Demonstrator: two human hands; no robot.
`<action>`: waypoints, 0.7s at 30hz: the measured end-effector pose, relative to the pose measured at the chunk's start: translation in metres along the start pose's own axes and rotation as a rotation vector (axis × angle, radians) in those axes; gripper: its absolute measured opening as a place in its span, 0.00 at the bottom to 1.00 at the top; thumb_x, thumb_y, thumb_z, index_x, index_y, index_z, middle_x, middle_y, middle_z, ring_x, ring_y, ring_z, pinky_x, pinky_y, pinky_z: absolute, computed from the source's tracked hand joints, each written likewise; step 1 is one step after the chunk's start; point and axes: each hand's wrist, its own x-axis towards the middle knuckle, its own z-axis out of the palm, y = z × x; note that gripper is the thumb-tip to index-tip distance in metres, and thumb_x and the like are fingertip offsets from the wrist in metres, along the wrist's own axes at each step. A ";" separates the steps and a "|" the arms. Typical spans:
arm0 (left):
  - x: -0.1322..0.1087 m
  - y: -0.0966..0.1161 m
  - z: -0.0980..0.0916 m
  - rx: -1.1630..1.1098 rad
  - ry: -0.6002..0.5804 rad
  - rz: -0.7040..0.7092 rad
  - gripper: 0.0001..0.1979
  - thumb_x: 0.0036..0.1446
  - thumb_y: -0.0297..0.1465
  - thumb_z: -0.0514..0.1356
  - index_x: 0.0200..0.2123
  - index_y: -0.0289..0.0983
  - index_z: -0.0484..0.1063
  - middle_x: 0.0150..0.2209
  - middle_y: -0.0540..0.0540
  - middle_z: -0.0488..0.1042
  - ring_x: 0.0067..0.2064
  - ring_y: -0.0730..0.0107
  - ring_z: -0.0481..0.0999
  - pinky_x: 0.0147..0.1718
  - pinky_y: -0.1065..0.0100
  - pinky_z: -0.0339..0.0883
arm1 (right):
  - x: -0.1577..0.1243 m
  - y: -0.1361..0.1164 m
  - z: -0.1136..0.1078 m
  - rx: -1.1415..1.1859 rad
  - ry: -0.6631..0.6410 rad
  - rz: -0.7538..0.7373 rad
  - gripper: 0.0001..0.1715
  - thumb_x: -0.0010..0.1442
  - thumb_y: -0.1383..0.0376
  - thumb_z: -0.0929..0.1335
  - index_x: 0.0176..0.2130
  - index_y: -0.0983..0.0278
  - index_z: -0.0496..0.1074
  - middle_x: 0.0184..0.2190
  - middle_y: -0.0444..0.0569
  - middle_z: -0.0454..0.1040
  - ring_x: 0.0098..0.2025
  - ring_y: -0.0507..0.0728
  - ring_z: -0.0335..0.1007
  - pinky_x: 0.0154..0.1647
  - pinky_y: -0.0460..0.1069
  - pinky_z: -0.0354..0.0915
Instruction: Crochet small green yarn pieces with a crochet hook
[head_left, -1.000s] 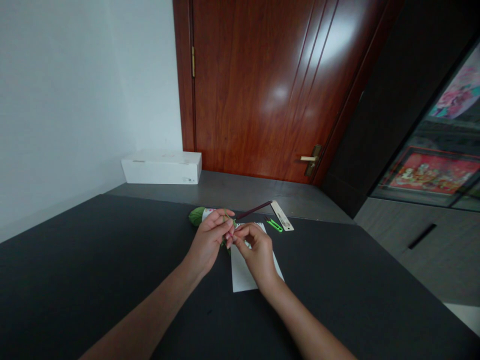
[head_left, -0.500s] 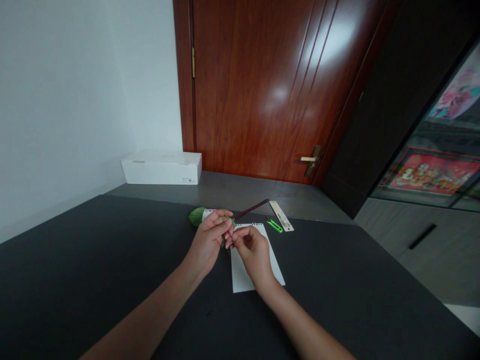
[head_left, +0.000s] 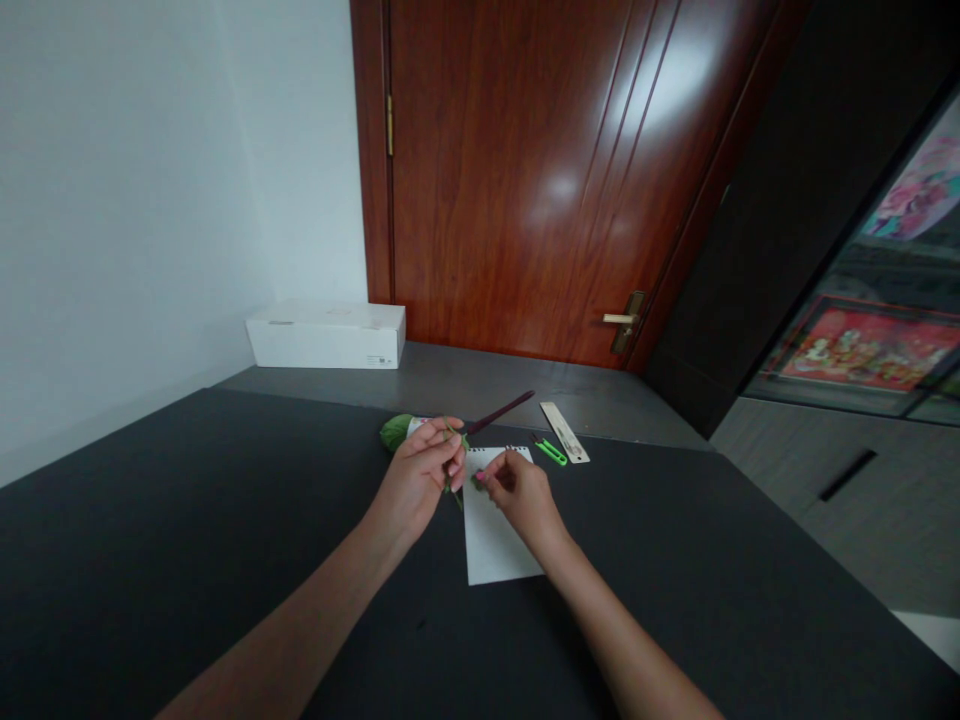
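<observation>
My left hand (head_left: 424, 475) is closed around a strand of green yarn (head_left: 453, 430) and a dark crochet hook (head_left: 501, 412), whose handle points up to the right. Just right of it, over a spiral-bound notepad (head_left: 501, 545), my right hand (head_left: 521, 490) pinches a small pink thing (head_left: 481, 476) with a bit of green beside it, too small to make out. The two hands are apart. Behind my left hand lies a ball of green yarn (head_left: 396, 432) with a white label, partly hidden by the fingers. Green strands hang below the left fingers.
Right of the notepad lie bright green thread snips (head_left: 551, 450) and a narrow pale strip (head_left: 564, 432) with a hole at one end. A long white box (head_left: 326, 338) stands at the back left, before a wooden door (head_left: 510, 180). Cabinets (head_left: 825, 480) border the right side.
My right hand has moved away from my left, to the right, with the small pink thing now showing. The crochet hook's handle end has shifted slightly up and left.
</observation>
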 end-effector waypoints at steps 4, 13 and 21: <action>0.000 0.000 -0.001 -0.008 -0.025 -0.006 0.12 0.49 0.25 0.66 0.39 0.34 0.71 0.21 0.53 0.65 0.21 0.75 0.62 0.17 0.74 0.55 | 0.016 0.028 -0.025 -0.362 0.015 0.160 0.05 0.56 0.71 0.70 0.28 0.63 0.72 0.26 0.47 0.77 0.28 0.53 0.71 0.29 0.46 0.60; -0.002 0.003 0.000 0.009 -0.077 -0.040 0.13 0.50 0.26 0.67 0.41 0.34 0.72 0.21 0.54 0.65 0.21 0.77 0.61 0.16 0.75 0.54 | 0.026 0.063 -0.037 -0.451 0.062 0.286 0.12 0.51 0.76 0.71 0.22 0.64 0.69 0.20 0.46 0.72 0.24 0.53 0.68 0.30 0.47 0.59; -0.006 0.002 0.003 0.071 -0.085 -0.057 0.12 0.52 0.28 0.67 0.40 0.34 0.71 0.21 0.54 0.66 0.20 0.79 0.60 0.17 0.77 0.49 | 0.020 0.008 -0.030 0.076 0.032 0.022 0.17 0.62 0.61 0.68 0.49 0.63 0.69 0.34 0.48 0.75 0.30 0.54 0.71 0.32 0.48 0.67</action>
